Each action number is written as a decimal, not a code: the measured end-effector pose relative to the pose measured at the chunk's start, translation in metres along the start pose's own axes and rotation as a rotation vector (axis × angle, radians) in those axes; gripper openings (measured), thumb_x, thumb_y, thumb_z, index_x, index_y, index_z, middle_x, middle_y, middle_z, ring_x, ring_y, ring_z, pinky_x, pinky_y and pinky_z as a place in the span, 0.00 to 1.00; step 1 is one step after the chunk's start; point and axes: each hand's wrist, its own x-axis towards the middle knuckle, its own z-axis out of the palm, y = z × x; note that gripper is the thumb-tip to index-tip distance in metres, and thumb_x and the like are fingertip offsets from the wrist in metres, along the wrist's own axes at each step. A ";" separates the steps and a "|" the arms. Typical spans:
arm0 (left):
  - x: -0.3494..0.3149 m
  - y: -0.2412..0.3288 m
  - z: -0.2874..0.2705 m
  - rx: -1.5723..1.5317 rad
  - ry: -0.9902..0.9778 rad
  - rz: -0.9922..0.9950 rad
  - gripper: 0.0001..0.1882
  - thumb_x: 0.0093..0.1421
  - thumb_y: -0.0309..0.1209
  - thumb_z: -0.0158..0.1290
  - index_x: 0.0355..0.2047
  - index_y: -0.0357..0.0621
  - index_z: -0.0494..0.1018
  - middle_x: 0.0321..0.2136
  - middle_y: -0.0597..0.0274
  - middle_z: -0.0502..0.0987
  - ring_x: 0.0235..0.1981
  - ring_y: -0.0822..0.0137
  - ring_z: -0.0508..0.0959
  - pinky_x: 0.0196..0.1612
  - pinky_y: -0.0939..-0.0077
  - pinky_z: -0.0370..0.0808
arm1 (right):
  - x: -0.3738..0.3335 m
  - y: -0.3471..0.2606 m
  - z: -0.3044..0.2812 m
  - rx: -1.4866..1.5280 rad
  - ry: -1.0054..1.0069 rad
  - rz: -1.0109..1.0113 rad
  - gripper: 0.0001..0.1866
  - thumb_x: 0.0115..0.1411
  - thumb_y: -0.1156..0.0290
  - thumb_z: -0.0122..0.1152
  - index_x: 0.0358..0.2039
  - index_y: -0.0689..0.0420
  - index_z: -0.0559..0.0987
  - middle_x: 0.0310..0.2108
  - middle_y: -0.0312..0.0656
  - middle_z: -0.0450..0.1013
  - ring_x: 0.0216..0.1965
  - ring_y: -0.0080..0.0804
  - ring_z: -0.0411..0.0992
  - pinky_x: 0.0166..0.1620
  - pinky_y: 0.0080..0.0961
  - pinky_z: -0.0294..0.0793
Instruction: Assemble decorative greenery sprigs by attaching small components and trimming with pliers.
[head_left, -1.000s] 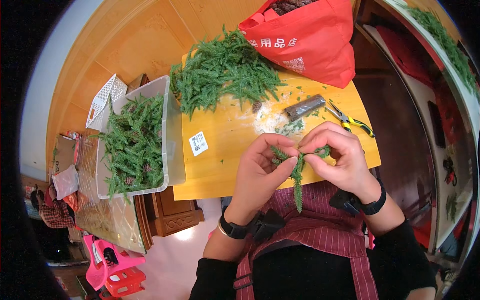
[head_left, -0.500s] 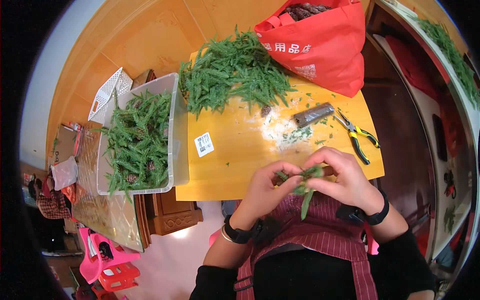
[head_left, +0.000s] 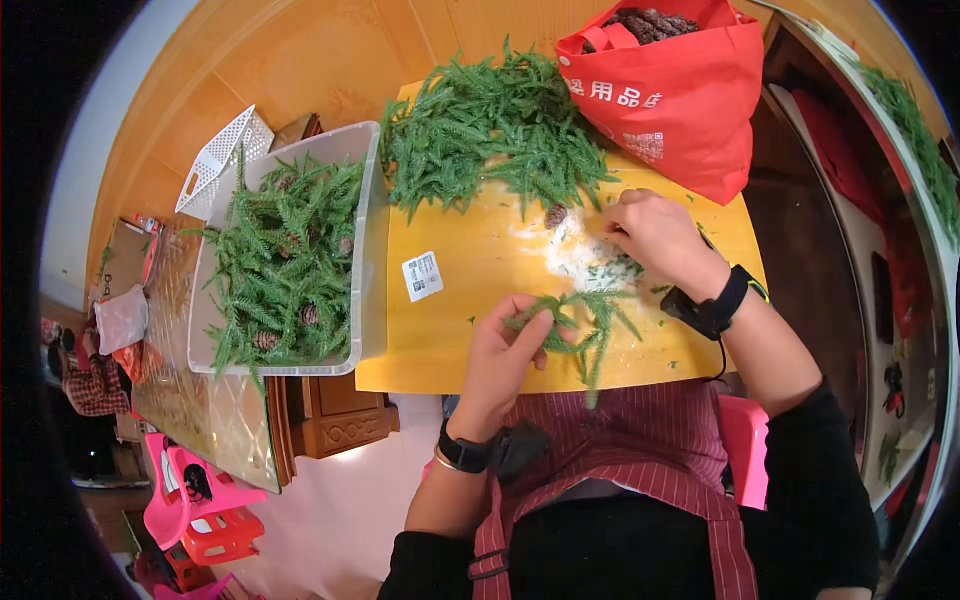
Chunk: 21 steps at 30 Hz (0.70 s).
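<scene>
My left hand (head_left: pixel 508 345) pinches a green artificial pine sprig (head_left: pixel 597 318) with several branches, held above the near edge of the yellow table (head_left: pixel 450 335). My right hand (head_left: pixel 660 238) is reached out over the table with its fingers curled in. It covers the spot where a dark, plastic-wrapped roll lay, and whatever its fingers hold is hidden. Close to its fingertips are a small pine cone (head_left: pixel 555 216) and white powder with green bits (head_left: pixel 575 255). The pliers are mostly behind my right wrist; only a bit of yellow handle (head_left: pixel 761 290) shows.
A heap of pine sprigs (head_left: pixel 480 130) lies at the table's far side. Beside it stands a red bag (head_left: pixel 690 110) of pine cones. On the left, a clear plastic bin (head_left: pixel 370 250) holds sprigs and cones. A white label (head_left: pixel 422 276) lies on the table; a white basket (head_left: pixel 225 150) stands behind the bin.
My right hand has let go of the sprig and moved up and away to where the dark roll lay. My left hand keeps the sprig, whose branches now hang spread out.
</scene>
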 end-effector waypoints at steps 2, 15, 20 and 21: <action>0.008 -0.003 -0.017 0.186 -0.001 0.033 0.11 0.60 0.27 0.48 0.43 0.40 0.66 0.32 0.60 0.76 0.31 0.74 0.76 0.24 0.87 0.67 | 0.005 0.004 0.005 -0.059 -0.018 -0.008 0.05 0.47 0.69 0.59 0.25 0.55 0.77 0.27 0.42 0.71 0.35 0.42 0.71 0.38 0.34 0.70; 0.073 0.023 -0.019 1.229 0.318 0.882 0.19 0.51 0.32 0.56 0.42 0.36 0.69 0.35 0.49 0.73 0.38 0.50 0.72 0.41 0.63 0.69 | 0.018 0.004 0.004 0.154 -0.046 0.000 0.04 0.48 0.69 0.55 0.24 0.53 0.76 0.25 0.43 0.73 0.30 0.43 0.72 0.32 0.36 0.70; 0.122 0.001 0.003 1.291 0.186 0.609 0.15 0.48 0.30 0.56 0.37 0.39 0.70 0.31 0.50 0.73 0.35 0.49 0.73 0.38 0.61 0.70 | 0.019 -0.002 0.009 0.108 0.009 0.035 0.05 0.50 0.68 0.53 0.22 0.53 0.76 0.22 0.45 0.73 0.30 0.44 0.73 0.33 0.38 0.71; 0.127 -0.001 0.003 1.292 0.184 0.610 0.15 0.48 0.30 0.56 0.37 0.39 0.70 0.31 0.50 0.73 0.35 0.49 0.73 0.38 0.61 0.70 | 0.017 -0.001 0.009 0.084 -0.056 0.006 0.04 0.49 0.69 0.54 0.24 0.54 0.75 0.24 0.44 0.73 0.30 0.44 0.72 0.33 0.38 0.71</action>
